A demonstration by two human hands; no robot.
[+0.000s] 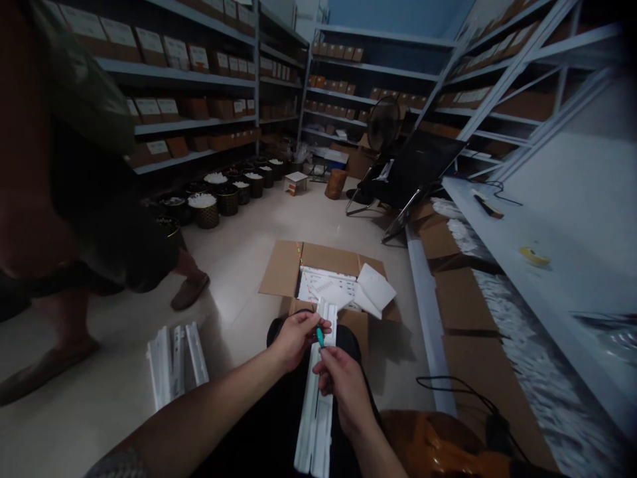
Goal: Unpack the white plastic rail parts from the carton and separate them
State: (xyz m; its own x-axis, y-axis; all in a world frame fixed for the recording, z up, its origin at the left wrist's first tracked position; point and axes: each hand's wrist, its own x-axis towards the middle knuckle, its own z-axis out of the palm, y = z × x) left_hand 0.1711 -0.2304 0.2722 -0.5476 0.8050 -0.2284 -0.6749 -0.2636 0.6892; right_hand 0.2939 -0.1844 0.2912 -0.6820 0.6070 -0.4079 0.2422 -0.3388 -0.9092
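White metal rails (313,411), which look like drawer slides, lie lengthwise across my lap. Over them, a small teal-green piece (320,337) spans the gap between my hands; its exact kind is unclear. My left hand (297,337) is closed in a pinch at its upper end. At its lower end, the fingers of my right hand (344,382) are pinched together on it. Beyond my knees stands an open cardboard box (283,269) with printed white packs inside. White flat packets (375,289) rest on its right side.
More white rails (176,362) are on the floor at left, near a walking person (99,199). Several patterned bins (205,214) line the left shelves. A black folding chair (423,162) stands ahead. At right runs a white bench (497,232), with open cartons (465,299) below it.
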